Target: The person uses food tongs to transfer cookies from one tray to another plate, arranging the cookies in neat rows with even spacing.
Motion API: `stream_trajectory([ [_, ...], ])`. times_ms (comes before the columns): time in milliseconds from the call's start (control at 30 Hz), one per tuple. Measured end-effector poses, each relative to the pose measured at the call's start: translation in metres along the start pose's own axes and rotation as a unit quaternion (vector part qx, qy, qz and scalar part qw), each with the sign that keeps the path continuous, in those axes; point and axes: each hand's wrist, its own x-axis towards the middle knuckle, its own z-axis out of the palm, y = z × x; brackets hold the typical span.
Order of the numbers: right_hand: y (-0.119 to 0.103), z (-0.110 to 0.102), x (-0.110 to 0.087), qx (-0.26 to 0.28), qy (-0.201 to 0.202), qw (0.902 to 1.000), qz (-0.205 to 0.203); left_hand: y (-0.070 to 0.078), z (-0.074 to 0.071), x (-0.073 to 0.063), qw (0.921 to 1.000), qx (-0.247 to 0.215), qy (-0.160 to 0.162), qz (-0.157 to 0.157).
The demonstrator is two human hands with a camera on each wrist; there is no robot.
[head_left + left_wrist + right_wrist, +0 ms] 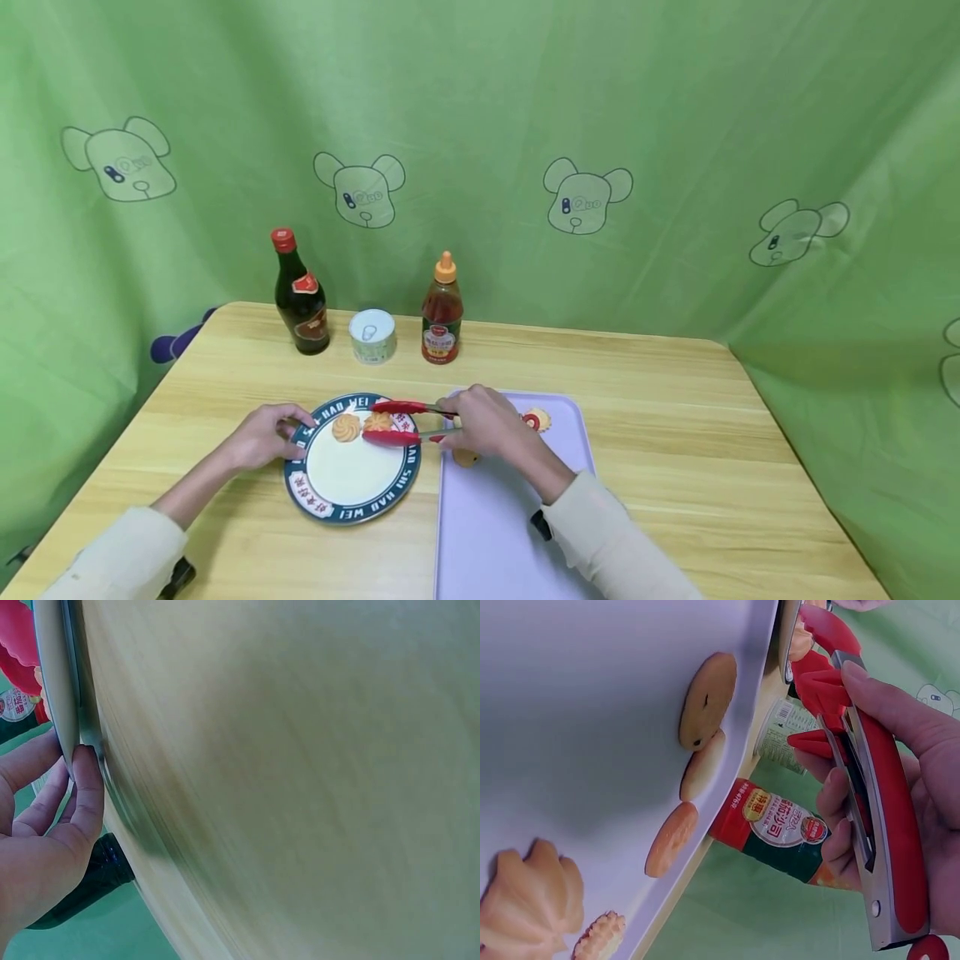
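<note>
My left hand [266, 437] pinches the left rim of a round white plate [352, 479] with a dark teal lettered border. The left wrist view shows the thumb on one face of the plate and fingers on the other. With my right hand [483, 421] I grip red-tipped metal tongs [896, 840]. Their red tips lie over the plate, one on each side of a flower-shaped cookie [378, 422]; whether it bears on the plate is unclear. Beside it on the plate sits a swirled cookie [346, 428]. The right hand partly hides the lilac tray's far end.
Several cookies remain on the lilac tray [491, 525], including a flat oval one [709, 701] and a large ridged one [536, 900]. Behind the plate stand a dark red-capped bottle [302, 304], a can [372, 336] and a sauce bottle [442, 321]. A green curtain [480, 100] hangs behind the table.
</note>
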Motion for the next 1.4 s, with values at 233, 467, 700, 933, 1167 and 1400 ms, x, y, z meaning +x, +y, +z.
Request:
stream_trajectory([
  [233, -0.003, 0.001, 0.000, 0.008, -0.009, 0.9996, 0.024, 0.000, -0.001, -0.001, 1.0000, 0.000, 0.001, 0.003],
  [467, 0.005, -0.003, -0.008, 0.027, -0.009, 0.9993, 0.024, 0.000, 0.000, -0.001, 1.0000, -0.003, 0.002, 0.003],
  [700, 0.022, -0.012, -0.022, 0.052, 0.011, 0.9984, 0.021, 0.001, -0.003, -0.002, 1.0000, 0.002, 0.000, 0.000],
  [933, 0.043, -0.020, -0.044, 0.050, 0.023, 0.9975, 0.045, 0.002, -0.002, -0.002, 1.0000, 0.002, 0.003, 0.004],
  [1167, 0.061, -0.025, -0.066, 0.049, 0.027, 0.9970, 0.054, 0.002, -0.001, -0.003, 1.0000, -0.006, 0.002, 0.003],
  [1400, 0.079, -0.024, -0.087, 0.050, 0.031, 0.9976, 0.036, 0.002, 0.001, -0.003, 1.0000, -0.004, 0.001, 0.004],
])
